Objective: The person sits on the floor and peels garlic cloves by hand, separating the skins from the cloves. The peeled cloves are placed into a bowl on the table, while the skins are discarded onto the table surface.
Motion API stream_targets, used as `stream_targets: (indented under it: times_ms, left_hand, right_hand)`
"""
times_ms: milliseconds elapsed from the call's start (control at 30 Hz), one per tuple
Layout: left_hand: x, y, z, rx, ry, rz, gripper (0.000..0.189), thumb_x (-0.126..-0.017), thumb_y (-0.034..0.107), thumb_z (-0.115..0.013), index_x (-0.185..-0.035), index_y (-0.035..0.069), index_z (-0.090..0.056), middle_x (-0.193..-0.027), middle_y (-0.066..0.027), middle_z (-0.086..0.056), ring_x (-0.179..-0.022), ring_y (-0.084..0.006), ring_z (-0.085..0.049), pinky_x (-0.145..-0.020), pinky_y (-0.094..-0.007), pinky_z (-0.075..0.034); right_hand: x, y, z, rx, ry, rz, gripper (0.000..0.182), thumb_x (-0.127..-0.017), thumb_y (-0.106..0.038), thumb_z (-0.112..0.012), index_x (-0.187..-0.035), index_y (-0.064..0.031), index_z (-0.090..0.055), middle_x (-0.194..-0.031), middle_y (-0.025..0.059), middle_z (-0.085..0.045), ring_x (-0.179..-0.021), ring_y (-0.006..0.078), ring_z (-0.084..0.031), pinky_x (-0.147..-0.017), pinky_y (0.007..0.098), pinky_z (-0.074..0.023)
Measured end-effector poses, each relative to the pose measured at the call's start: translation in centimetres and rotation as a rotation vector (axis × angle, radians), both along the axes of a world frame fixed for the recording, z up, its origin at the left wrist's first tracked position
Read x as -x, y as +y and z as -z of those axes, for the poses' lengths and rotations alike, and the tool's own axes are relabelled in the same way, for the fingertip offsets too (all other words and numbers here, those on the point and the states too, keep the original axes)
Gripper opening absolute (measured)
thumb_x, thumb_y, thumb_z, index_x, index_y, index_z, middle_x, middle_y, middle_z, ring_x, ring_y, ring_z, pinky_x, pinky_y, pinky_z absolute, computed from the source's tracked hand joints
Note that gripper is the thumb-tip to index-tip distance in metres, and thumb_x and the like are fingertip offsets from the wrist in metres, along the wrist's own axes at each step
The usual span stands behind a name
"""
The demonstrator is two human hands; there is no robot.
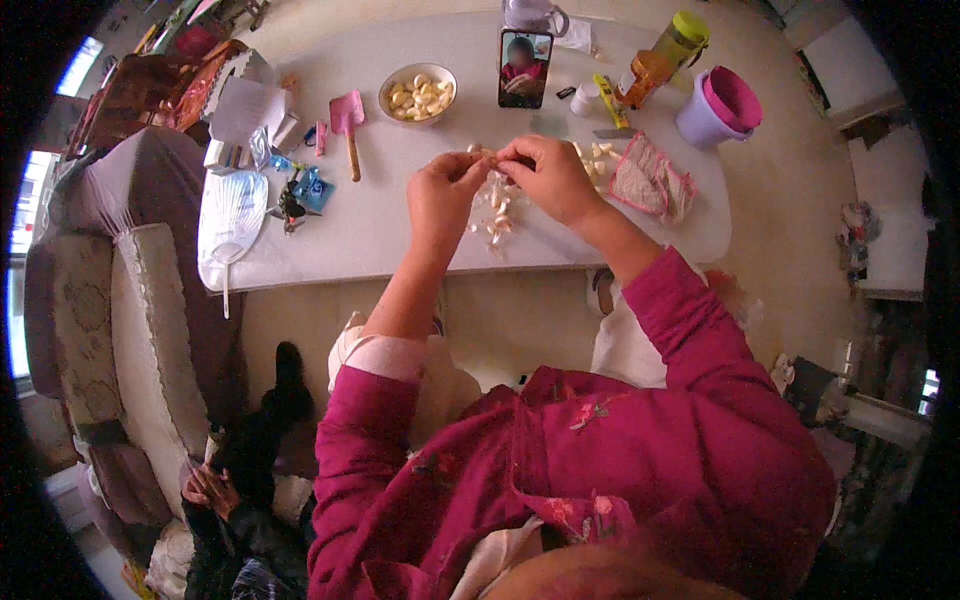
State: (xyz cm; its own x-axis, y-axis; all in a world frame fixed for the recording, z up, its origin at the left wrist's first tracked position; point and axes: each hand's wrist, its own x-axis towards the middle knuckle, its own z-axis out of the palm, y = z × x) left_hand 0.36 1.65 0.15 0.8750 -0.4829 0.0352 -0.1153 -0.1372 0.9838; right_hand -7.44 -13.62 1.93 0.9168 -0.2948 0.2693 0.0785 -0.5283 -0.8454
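Note:
My left hand and my right hand meet over the white table, thumbs and fingers pinching what appears to be a small garlic clove. Fingertips hide most of it. Below them lies a scatter of garlic cloves and papery skins. More pale cloves rest just right of my right hand, beside a pink-edged cloth. Beyond my left hand stands a bowl holding several peeled garlic cloves.
A phone stands upright at the back. On the right are a yellow box cutter, a bottle and a lilac bucket. Leftward lie a pink shovel and a hand fan. Another person's hands appear lower left.

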Motion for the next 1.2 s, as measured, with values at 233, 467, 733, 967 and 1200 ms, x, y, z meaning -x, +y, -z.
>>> stream_targets:
  times_ms: [233, 467, 733, 967, 1200]
  left_hand:
    - [0.0, -0.2, 0.5, -0.049, -0.03, -0.01, 0.027, -0.086, 0.02, -0.071, -0.096, -0.004, -0.069, -0.081, -0.006, -0.069, -0.074, -0.01, -0.061, -0.068, -0.0234, -0.048]
    - [0.8, -0.4, -0.5, 0.106, 0.073, -0.086, 0.023, -0.087, 0.014, -0.067, -0.099, -0.006, -0.067, -0.085, -0.0076, -0.068, -0.073, -0.012, -0.062, -0.068, -0.024, -0.05]
    - [0.6, -0.7, -0.8, 0.27, 0.281, -0.037, 0.025, -0.087, 0.014, -0.069, -0.1, -0.007, -0.066, -0.089, -0.0111, -0.068, -0.077, -0.0159, -0.066, -0.07, -0.0273, -0.056]
    - [0.8, -0.4, -1.4, 0.262, 0.304, -0.005, 0.029, -0.086, 0.017, -0.071, -0.1, -0.008, -0.066, -0.089, -0.0116, -0.068, -0.078, -0.0167, -0.066, -0.071, -0.0271, -0.055]
    - [0.5, -0.4, -0.4, 0.319, 0.374, 0.006, 0.027, -0.087, 0.015, -0.069, -0.102, -0.007, -0.065, -0.09, -0.011, -0.067, -0.078, -0.0168, -0.065, -0.074, -0.0288, -0.056]
  right_hand:
    - [0.1, -0.2, 0.4, 0.038, -0.012, 0.018, 0.016, -0.08, -0.013, -0.069, -0.088, 0.0, -0.067, -0.083, 0.0165, -0.067, -0.076, 0.0305, -0.066, -0.067, 0.0364, -0.0507]
    - [0.1, 0.7, -0.1, -0.1, 0.028, 0.041, 0.012, -0.085, -0.011, -0.067, -0.092, -0.0004, -0.068, -0.08, 0.0078, -0.069, -0.068, 0.0118, -0.065, -0.063, 0.0269, -0.0516]
    - [-0.3, 0.0, -0.2, -0.39, 0.043, 0.005, 0.011, -0.086, -0.011, -0.066, -0.091, -0.0004, -0.067, -0.075, 0.0033, -0.068, -0.065, 0.0086, -0.064, -0.061, 0.0251, -0.0523]
    - [-0.2, 0.1, -0.1, -0.091, -0.001, 0.023, 0.01, -0.086, -0.009, -0.066, -0.091, -0.0015, -0.067, -0.076, 0.0054, -0.069, -0.065, 0.0104, -0.064, -0.062, 0.0261, -0.0521]
    - [0.0, 0.1, -0.3, -0.201, 0.03, 0.007, 0.011, -0.086, -0.011, -0.066, -0.091, -0.0016, -0.067, -0.077, 0.0055, -0.069, -0.065, 0.0104, -0.064, -0.062, 0.026, -0.0523]
